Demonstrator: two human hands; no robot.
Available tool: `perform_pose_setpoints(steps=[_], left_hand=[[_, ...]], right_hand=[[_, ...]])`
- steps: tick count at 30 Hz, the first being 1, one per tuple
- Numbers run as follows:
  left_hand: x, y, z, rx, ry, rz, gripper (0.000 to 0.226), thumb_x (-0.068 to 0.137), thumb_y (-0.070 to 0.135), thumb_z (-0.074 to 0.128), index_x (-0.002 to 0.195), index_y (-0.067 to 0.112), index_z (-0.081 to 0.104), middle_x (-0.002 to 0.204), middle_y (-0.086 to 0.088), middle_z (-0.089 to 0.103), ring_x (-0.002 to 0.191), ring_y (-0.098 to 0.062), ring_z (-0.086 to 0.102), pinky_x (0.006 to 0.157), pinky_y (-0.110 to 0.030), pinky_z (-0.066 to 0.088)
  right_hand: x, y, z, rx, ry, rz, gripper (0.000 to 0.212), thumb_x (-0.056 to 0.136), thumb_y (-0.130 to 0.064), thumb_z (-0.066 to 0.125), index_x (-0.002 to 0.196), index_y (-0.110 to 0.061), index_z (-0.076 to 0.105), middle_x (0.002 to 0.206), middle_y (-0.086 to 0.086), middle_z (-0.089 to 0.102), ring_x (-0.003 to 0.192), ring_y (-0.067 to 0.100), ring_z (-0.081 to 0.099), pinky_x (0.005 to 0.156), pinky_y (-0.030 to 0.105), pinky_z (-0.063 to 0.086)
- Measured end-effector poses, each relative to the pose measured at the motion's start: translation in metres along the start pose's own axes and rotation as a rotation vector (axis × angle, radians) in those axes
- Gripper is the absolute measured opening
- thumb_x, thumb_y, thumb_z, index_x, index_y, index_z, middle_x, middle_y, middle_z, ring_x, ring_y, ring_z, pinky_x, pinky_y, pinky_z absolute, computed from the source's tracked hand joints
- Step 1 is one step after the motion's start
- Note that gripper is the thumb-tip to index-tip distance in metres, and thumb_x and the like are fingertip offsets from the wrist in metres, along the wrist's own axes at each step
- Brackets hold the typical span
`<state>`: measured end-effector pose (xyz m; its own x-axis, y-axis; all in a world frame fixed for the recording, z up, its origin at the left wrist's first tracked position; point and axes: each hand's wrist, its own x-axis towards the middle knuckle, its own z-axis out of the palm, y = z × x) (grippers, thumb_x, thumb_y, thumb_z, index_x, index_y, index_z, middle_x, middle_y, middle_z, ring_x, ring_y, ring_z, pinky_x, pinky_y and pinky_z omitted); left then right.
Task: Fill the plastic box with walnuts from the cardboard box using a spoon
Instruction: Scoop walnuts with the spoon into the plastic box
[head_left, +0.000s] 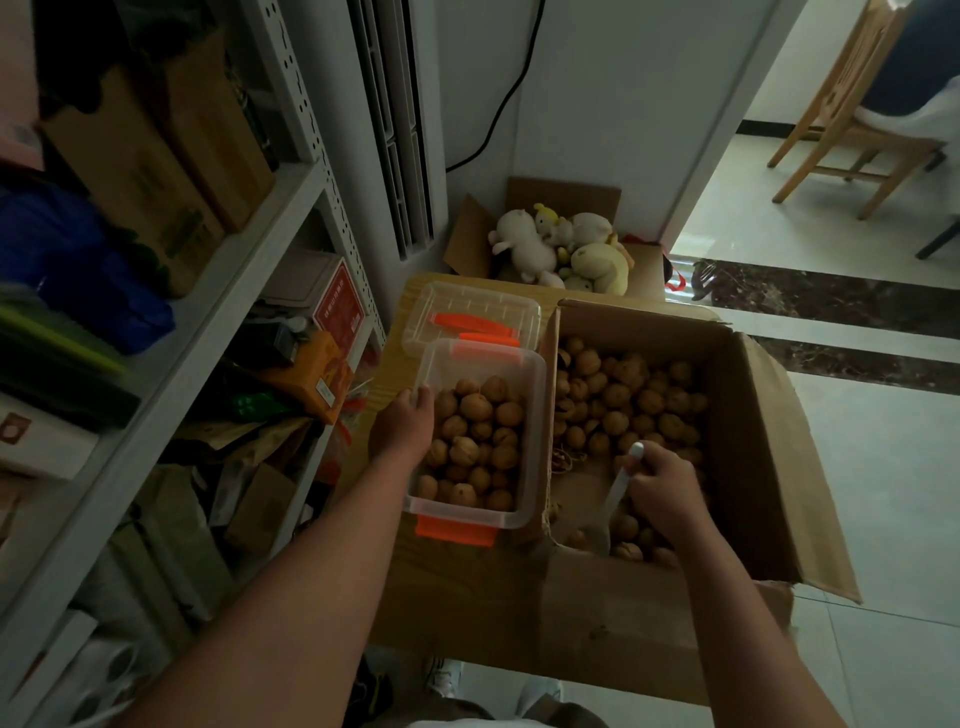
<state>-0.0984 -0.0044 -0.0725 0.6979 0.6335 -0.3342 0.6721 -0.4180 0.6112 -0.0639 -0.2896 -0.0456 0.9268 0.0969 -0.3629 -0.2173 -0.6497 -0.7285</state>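
The plastic box (475, 441) is being steadied at its left wall by the left hand (405, 423), whose fingers are curled over the rim, probably so that the light container is not being pushed about while walnuts are being tipped in. It is being kept just beside the cardboard box (769, 415), wall almost against wall, which is judged to be shortening the carry for each spoonful. Both are being carried by a wooden surface (395, 353).

The spoon (615, 493) is being gripped in the closed right hand (662, 486), handle end poking up above the fist and the bowl being angled down into the near corner of the cardboard box, where loose walnuts (628, 405) are lying thin enough for bare cardboard to be showing. That steep hold is being read as a scooping stroke against the corner.

The plastic box is already being filled to well over half, with walnuts heaped near the rim; a few more scoops are judged to be needed. Its clear lid (470, 317), with orange clips, is being left behind it, out of the way.

On the shelf (249, 244), a red label is being seen on a box, but its writing is too small to be read. No brand is legible elsewhere.
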Motion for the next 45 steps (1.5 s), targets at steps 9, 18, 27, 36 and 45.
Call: perform_pose_setpoints(steps=[9,18,27,36,45], left_hand=[[0.001,-0.002,0.0,-0.016,-0.005,0.001,0.054,0.099,0.049,0.026,0.125,0.012,0.056,0.123,-0.013,0.059,0.111,-0.031,0.054,0.084,-0.036,0.04],[0.001,-0.001,0.0,-0.016,-0.003,-0.001,0.054,0.099,0.049,0.025,0.126,0.012,0.055,0.123,-0.012,0.059,0.111,-0.029,0.055,0.081,-0.034,0.039],[0.002,-0.001,0.0,-0.008,-0.004,-0.004,0.056,0.099,0.05,0.026,0.124,0.01,0.056,0.122,-0.013,0.059,0.109,-0.031,0.055,0.079,-0.034,0.038],[0.001,-0.001,0.0,-0.017,-0.014,-0.014,0.056,0.099,0.05,0.025,0.127,0.011,0.054,0.125,-0.012,0.058,0.111,-0.029,0.055,0.08,-0.033,0.038],[0.0,0.001,-0.001,-0.013,-0.013,-0.018,0.056,0.1,0.049,0.025,0.13,0.011,0.052,0.127,-0.013,0.057,0.114,-0.03,0.053,0.081,-0.033,0.037]], right_hand=[[0.002,-0.004,-0.013,0.417,0.054,0.144,0.017,0.098,-0.018,0.046,0.092,-0.011,0.061,0.094,0.017,0.061,0.088,0.032,0.061,0.082,0.048,0.052],[-0.001,-0.023,-0.04,0.537,0.148,0.117,0.023,0.099,-0.019,0.043,0.083,-0.012,0.058,0.079,0.01,0.05,0.065,0.017,0.045,0.06,0.028,0.039],[-0.009,-0.065,-0.025,0.558,0.286,-0.191,0.023,0.098,-0.022,0.046,0.101,-0.006,0.062,0.076,0.004,0.058,0.061,0.008,0.052,0.056,0.023,0.043],[-0.018,-0.077,0.008,0.223,0.22,-0.676,0.018,0.09,-0.005,0.055,0.094,-0.019,0.066,0.082,-0.011,0.065,0.072,0.004,0.064,0.06,0.017,0.052],[-0.006,-0.062,-0.031,0.43,0.436,-0.571,0.029,0.096,-0.035,0.045,0.103,-0.011,0.06,0.086,-0.005,0.06,0.078,0.002,0.057,0.069,0.017,0.047]])
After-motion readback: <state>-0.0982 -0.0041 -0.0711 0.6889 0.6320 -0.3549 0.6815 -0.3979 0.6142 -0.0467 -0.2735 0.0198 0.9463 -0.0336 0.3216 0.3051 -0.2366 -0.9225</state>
